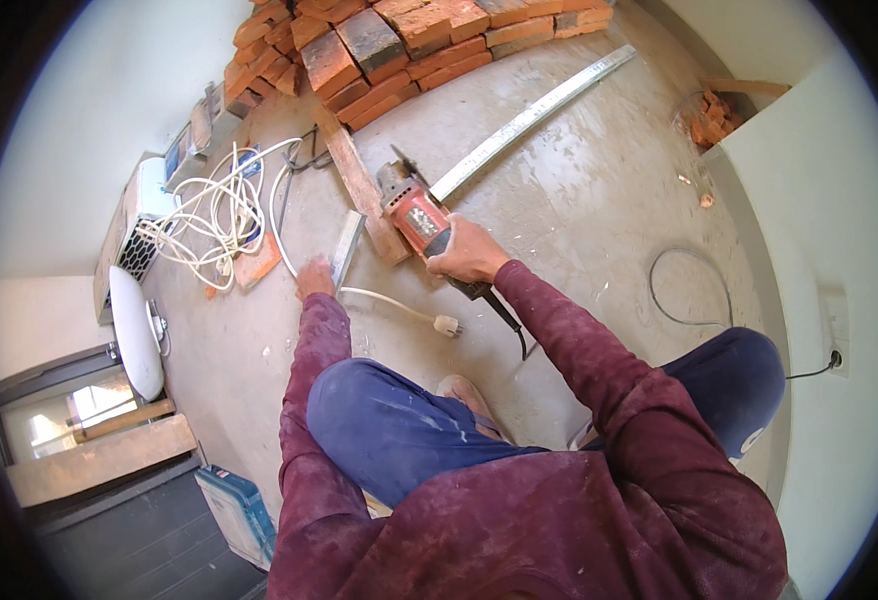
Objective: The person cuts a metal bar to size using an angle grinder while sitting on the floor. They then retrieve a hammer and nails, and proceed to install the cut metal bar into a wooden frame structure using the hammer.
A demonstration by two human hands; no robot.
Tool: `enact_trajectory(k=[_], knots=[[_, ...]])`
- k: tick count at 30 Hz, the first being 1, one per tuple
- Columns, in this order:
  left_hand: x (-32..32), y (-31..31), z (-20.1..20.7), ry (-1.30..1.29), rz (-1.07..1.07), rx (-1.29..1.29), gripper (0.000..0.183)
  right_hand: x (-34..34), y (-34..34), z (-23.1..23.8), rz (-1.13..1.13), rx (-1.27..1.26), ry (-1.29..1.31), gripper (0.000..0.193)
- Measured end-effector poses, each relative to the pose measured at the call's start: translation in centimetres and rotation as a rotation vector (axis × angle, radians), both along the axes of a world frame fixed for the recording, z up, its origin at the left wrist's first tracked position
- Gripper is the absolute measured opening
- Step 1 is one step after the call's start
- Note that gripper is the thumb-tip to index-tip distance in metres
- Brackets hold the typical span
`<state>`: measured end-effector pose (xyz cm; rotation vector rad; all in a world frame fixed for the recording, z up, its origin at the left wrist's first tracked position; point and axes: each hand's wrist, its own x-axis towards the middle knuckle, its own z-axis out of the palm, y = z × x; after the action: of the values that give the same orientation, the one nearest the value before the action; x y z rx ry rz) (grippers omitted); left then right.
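Observation:
My right hand (pixel 469 252) is wrapped round the rear body of a red and black angle grinder (pixel 421 215). The grinder's head and disc point away from me, above a wooden board (pixel 351 168). In my left hand (pixel 315 279) is the near end of a short metal profile (pixel 350 240), its far end close to the board; the fingers are partly hidden. A long galvanized metal profile (pixel 534 122) lies on the floor beyond the grinder, its near end behind the tool.
Stacked bricks (pixel 399 45) stand at the far side. A tangled white extension cord (pixel 214 215) lies at the left, and a white plug (pixel 447 325) rests near my foot. A grey cable (pixel 659 297) curves to the right wall socket (pixel 837 358). A blue case (pixel 236 510) stands lower left.

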<state>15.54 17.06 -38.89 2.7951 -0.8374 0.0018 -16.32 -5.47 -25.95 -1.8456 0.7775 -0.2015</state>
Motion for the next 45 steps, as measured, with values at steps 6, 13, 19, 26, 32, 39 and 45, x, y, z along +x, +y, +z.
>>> enact_trajectory(k=[6, 13, 19, 26, 32, 39, 45], knots=[[-1.2, -4.7, 7.4, 0.437, 0.008, -0.557, 0.038, -2.0, -3.2, 1.6, -0.008, 0.122, -0.05, 0.056], [-19.4, -14.1, 20.8, 1.774, -0.274, -0.186, 0.114, -2.4, -4.0, 7.4, -0.088, 0.266, -0.379, 0.046], [-21.9, -18.7, 24.7, 1.8, -0.296, -0.434, 0.14, -3.4, -5.4, 10.8, -0.105, -0.011, -0.465, 0.054], [-21.9, -18.1, 24.5, 1.788, -0.159, -0.492, 0.116, -4.3, -5.2, 11.3, -0.083, -0.111, -0.386, 0.069], [-23.2, -18.6, 25.3, 1.886, -0.168, -0.375, 0.112, -6.0, -5.5, 10.7, -0.135, -0.067, -0.303, 0.07], [-22.9, -18.9, 23.6, 2.069, -0.374, -0.375, 0.113, -6.4, -9.7, 10.2, -0.163, -0.301, -0.153, 0.062], [-9.8, -12.7, 17.3, 0.887, -0.439, -0.212, 0.055, -12.7, -22.0, 11.9, -0.084, -0.655, 0.169, 0.071]])
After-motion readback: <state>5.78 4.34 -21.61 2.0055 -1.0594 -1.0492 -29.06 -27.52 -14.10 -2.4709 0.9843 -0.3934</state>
